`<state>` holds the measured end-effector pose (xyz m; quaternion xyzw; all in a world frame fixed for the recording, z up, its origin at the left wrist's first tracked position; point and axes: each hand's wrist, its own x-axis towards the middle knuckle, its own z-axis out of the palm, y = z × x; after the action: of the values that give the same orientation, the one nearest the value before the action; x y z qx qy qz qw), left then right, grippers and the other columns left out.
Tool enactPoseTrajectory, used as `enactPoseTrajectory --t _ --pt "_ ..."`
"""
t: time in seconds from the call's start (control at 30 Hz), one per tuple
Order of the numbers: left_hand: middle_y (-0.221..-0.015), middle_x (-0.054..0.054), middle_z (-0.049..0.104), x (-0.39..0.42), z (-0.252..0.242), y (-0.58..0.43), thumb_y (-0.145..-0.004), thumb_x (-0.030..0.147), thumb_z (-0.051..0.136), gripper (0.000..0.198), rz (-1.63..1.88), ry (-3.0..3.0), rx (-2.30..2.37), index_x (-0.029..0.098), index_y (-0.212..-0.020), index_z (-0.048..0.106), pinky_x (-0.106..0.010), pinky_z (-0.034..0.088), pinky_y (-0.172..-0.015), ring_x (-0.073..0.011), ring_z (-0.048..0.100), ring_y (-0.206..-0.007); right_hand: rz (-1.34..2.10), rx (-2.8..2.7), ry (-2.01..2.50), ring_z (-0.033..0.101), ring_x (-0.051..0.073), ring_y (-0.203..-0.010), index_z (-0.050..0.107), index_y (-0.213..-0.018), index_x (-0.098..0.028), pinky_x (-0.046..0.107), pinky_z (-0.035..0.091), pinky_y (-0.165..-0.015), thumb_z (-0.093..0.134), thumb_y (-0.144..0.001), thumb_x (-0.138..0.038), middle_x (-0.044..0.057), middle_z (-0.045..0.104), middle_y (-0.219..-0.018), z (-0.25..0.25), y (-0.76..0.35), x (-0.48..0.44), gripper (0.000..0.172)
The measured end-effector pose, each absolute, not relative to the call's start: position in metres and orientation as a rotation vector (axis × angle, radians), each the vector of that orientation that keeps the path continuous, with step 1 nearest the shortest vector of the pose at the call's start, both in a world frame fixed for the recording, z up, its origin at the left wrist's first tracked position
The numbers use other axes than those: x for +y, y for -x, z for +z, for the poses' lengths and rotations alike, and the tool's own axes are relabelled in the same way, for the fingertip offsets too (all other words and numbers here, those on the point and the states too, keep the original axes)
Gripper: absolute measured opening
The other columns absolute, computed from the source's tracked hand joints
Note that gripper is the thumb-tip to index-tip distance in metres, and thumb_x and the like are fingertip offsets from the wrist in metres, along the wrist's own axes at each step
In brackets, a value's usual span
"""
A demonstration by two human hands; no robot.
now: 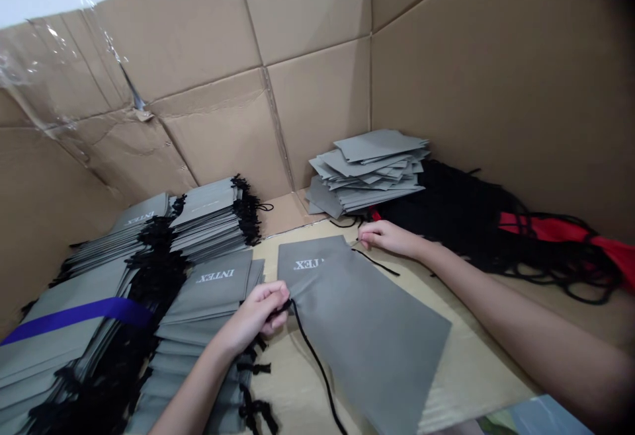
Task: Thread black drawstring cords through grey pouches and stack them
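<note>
A flat grey pouch (372, 336) marked INTEX lies slanted on the pale work surface (461, 382). At its left edge my left hand (265, 308) is closed on the pouch's corner and a black cord (315, 355), which trails down over the pouch. My right hand (377, 235) is pinched just beyond the pouch's upper right corner, on something thin that I cannot make out clearly. Just below its fingertips a short black cord end (380, 263) lies over the pouch's edge.
Stacked grey pouches with knotted black cords (211, 217) fill the left side; one stack has a purple band (79, 316). Loose grey pouches (372, 170) are piled at the back, beside black cords (446, 210) with red fabric (546, 230). Cardboard walls (317, 91) surround the surface.
</note>
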<state>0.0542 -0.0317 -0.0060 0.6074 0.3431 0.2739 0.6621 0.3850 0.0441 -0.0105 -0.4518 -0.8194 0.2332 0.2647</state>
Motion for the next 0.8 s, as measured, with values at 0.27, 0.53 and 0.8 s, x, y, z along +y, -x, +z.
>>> enactPoseTrajectory --t 0.27,0.53,0.8 --pt "-0.039 0.011 0.029 -0.051 -0.019 -0.064 -0.077 0.055 0.052 0.042 0.799 -1.408 0.781 0.019 -0.061 0.035 -0.015 0.01 -0.033 -0.0023 0.016 -0.032 0.654 -2.187 1.259 0.039 0.014 -0.056 0.041 -0.055 -0.019 0.025 0.031 -0.059 0.038 -0.081 -0.042 -0.002 0.041 -0.055 -0.022 -0.39 0.05 0.035" --pt "-0.039 0.012 0.023 -0.044 -0.011 -0.037 -0.076 0.057 0.051 0.044 0.838 -1.472 0.88 0.019 -0.059 0.035 -0.017 0.01 -0.037 -0.0035 0.016 -0.034 0.671 -2.119 1.284 0.035 0.013 -0.058 0.037 -0.058 -0.02 0.025 0.03 -0.059 0.035 -0.083 -0.044 -0.003 0.037 -0.059 -0.027 -0.4 0.056 0.035" --pt "-0.037 0.01 0.032 -0.039 -0.011 0.015 -0.082 0.053 0.044 0.042 0.685 -1.603 0.978 0.019 -0.06 0.033 -0.02 0.011 -0.04 -0.0049 0.016 -0.037 0.679 -2.12 1.26 0.035 0.013 -0.058 0.037 -0.057 -0.019 0.025 0.03 -0.059 0.037 -0.082 -0.041 -0.004 0.038 -0.058 -0.024 -0.405 0.06 0.033"
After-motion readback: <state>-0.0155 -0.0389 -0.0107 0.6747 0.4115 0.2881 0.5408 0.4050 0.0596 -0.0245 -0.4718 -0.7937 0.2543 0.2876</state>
